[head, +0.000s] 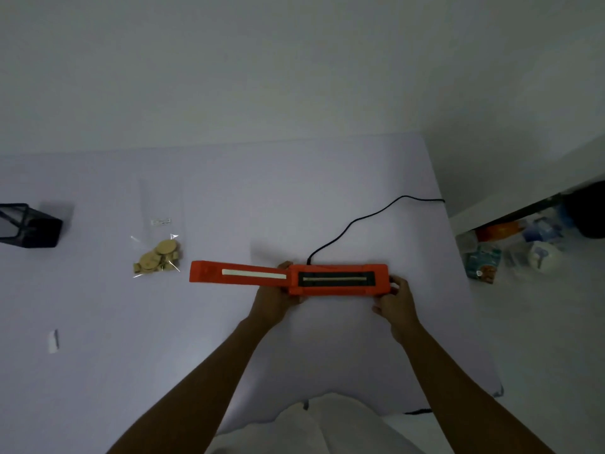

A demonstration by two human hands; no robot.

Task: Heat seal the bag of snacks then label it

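Both ends of the opened sealer (334, 279) are clasped, left grip (274, 299) at the hinge, right grip (397, 299) at the far end, while the bag (159, 252), likely light and slippery, lies to its left on the worktop (229, 208), best pinched by its empty top.

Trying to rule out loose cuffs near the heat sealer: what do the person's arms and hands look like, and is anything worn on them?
Both bare. The left hand and right hand wear no gloves; no rings show in the dim picture. The left forearm and right forearm show no sleeves, watch or bracelet down to the frame's edge. Whitish clothing covers the lap.
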